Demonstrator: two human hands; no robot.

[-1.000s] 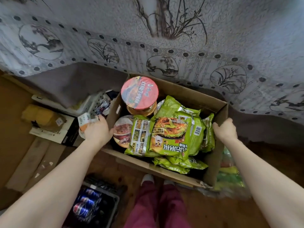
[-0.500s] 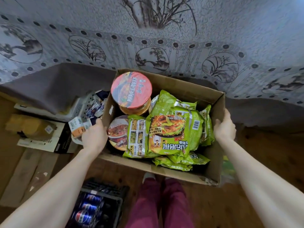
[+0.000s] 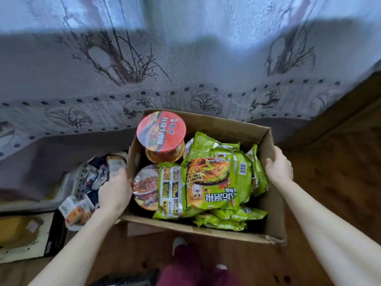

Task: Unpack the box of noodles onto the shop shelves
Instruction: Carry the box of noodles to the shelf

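Note:
An open cardboard box hangs in front of me above the floor. My left hand grips its left wall and my right hand grips its right wall. Inside lie several green noodle packets, stacked across the middle and right. A red-lidded noodle bowl stands on another bowl at the back left. A second lidded bowl lies at the front left.
A patterned grey cloth hangs straight ahead. Down to the left are a white basket of small packets and a flat box on the wooden floor. My legs in dark red trousers show below the box.
The box has risen with both hands on its sides. My view has tilted up, so more of the cloth shows and the crate of cans has left the frame.

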